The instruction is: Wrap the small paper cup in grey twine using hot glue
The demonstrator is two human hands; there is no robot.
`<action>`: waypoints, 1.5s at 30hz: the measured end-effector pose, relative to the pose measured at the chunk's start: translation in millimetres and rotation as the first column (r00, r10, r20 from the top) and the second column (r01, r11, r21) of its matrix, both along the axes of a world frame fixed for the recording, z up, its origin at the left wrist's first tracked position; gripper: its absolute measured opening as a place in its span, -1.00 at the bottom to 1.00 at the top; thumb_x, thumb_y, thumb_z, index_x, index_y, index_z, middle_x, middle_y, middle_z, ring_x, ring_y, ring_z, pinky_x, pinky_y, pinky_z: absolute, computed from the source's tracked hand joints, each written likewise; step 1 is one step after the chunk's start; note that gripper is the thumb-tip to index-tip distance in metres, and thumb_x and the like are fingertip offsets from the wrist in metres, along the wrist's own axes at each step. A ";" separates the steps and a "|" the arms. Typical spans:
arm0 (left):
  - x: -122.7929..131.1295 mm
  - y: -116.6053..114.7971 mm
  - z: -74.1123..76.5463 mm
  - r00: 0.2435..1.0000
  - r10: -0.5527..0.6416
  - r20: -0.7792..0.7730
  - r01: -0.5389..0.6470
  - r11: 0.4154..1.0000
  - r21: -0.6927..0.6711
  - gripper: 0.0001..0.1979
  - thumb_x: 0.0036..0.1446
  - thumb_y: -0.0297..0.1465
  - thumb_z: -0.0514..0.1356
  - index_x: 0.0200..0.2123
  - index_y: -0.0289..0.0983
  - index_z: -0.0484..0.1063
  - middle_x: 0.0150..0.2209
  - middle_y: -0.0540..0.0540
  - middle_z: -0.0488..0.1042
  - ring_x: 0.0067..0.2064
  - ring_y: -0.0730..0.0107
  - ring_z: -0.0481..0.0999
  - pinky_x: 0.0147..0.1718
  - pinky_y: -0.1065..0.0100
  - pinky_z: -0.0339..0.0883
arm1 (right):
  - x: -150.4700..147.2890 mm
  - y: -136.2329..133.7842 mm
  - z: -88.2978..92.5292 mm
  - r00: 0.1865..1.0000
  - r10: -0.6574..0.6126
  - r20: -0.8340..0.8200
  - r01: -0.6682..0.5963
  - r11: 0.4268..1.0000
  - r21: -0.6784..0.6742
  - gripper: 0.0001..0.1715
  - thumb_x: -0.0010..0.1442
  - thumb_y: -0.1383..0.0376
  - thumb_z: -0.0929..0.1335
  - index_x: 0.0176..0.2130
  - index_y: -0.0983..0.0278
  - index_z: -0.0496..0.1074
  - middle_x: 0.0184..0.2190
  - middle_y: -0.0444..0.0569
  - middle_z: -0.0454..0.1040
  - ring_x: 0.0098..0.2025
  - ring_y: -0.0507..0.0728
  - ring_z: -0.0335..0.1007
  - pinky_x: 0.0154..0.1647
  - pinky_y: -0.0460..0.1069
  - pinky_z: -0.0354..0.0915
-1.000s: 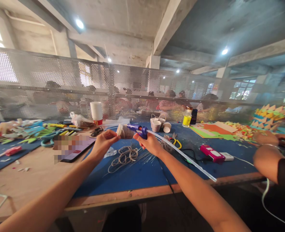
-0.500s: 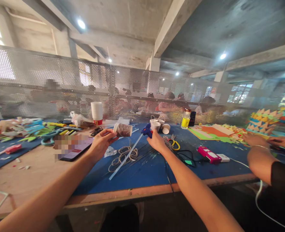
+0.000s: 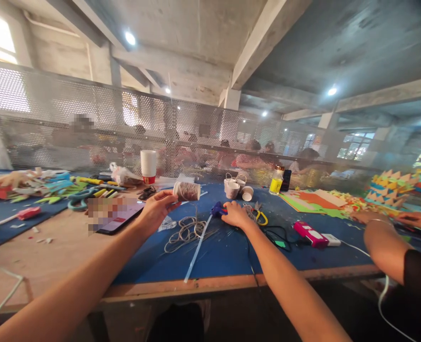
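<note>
My left hand is closed on the base end of a small paper cup wound with cord. The cup lies sideways in the air, its mouth to the right. My right hand grips a blue glue gun low over the blue mat. A long clear glue stick sticks out of its back toward the table's front edge. Loose loops of cord lie between my hands. Beyond the right hand stand cord-wrapped cups, and another cup lies on its side.
Yellow-handled scissors and a black cable lie right of my hand. A pink box, a yellow-labelled bottle and coloured paper are farther right. A phone and stacked cups are left. Another person's arm reaches in at right.
My right hand has lowered the glue gun away from the standing cups toward the mat, and the glue stick has swung steeper. My left hand still holds the cup, nearly unmoved.
</note>
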State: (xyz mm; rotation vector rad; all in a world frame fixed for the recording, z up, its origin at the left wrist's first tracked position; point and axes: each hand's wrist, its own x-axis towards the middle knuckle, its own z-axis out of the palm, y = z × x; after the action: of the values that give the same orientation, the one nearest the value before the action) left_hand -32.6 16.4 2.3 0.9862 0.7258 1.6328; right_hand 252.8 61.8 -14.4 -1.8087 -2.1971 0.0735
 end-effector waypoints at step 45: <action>13.0 -15.6 0.8 0.894 -0.082 -0.440 0.094 0.996 0.005 -0.71 -0.08 -0.15 0.48 -0.41 -0.23 0.61 -0.33 -0.06 0.58 -0.26 0.30 0.51 -0.07 0.23 0.38 | -36.4 -19.0 23.1 0.278 0.387 -0.879 -0.225 0.916 0.332 -0.58 0.16 -0.05 0.42 -0.29 0.24 0.60 -0.55 -0.16 0.34 -0.49 0.01 0.24 -0.44 -0.08 0.21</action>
State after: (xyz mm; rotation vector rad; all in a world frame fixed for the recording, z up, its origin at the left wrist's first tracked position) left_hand -19.5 0.8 3.1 1.4122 0.9458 1.3526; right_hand 216.3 42.8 8.7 -0.7651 -1.5049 0.8194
